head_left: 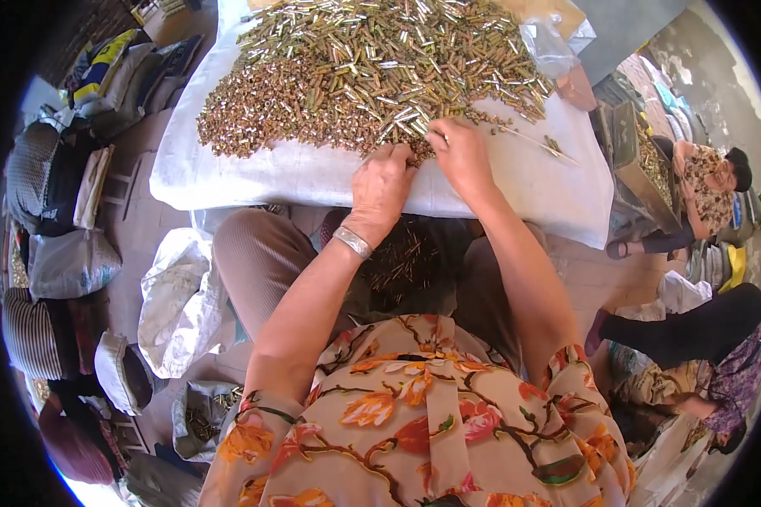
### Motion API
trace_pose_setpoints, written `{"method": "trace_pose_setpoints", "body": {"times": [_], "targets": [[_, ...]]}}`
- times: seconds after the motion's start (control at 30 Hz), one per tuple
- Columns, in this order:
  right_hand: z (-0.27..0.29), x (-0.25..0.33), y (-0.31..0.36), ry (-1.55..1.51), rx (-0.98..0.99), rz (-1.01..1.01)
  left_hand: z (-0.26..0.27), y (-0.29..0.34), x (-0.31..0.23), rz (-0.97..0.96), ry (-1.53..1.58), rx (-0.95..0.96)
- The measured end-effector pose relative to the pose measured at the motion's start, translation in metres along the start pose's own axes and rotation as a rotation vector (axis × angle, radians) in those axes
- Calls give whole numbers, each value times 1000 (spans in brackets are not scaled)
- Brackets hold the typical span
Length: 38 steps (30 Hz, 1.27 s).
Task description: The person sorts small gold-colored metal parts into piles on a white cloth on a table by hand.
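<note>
My left hand [381, 188], with a silver bracelet on its wrist, is at the near edge of a large pile on a white-covered table. Its fingers are curled together, and whatever they hold is hidden. Right beside it, my right hand [459, 155] is closed in a pinch, the fingertips close to the left ones; what it grips is too small to make out. Beyond both hands lie many slim brass-coloured metal rods [380, 63]. A heap of short coppery metal pieces [258, 114] spreads to the left of them. A few coppery bits lie around my fingertips.
The white table cover [558, 198] hangs over the near edge. A thin stick [537, 144] lies right of the pile. Dark cloth with loose rods [404, 264] hangs between my knees. White sacks [177, 296] stand on the left. Other people [712, 188] sit at the right beside a wooden box [640, 173].
</note>
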State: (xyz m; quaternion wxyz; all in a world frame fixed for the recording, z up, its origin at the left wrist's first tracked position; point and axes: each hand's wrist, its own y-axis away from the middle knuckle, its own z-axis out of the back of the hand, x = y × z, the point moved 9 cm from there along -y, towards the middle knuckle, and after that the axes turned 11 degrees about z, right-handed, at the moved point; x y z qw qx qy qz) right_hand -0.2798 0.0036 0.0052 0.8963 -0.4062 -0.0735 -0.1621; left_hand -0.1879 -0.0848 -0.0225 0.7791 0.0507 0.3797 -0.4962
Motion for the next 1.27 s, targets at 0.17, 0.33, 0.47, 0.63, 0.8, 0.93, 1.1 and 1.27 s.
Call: {"method": "trace_pose_setpoints", "body": {"times": [0.17,0.33,0.47,0.63,0.8,0.93,1.1,1.27], "targets": [[-24,-8,0,146,230,-133,-8,3,4,-2,-119,-45],[6,-1,12,-116,63,-120,10,9,15,-8,217,9],[16,24,52,-840,202,-765,-6,40,35,445,1018,373],[36,63,83,-1055,167,-859,7,85,12,594,1198,506],[73,88,83,-831,27,-666,28,107,-1,593,1320,459],[80,101,88,-887,-94,-602,38,116,-12,573,1332,455],[84,113,88,-889,-86,-571,41,119,-21,543,1364,469],[84,118,87,-875,-93,-466,46,120,-23,476,1363,467]]}}
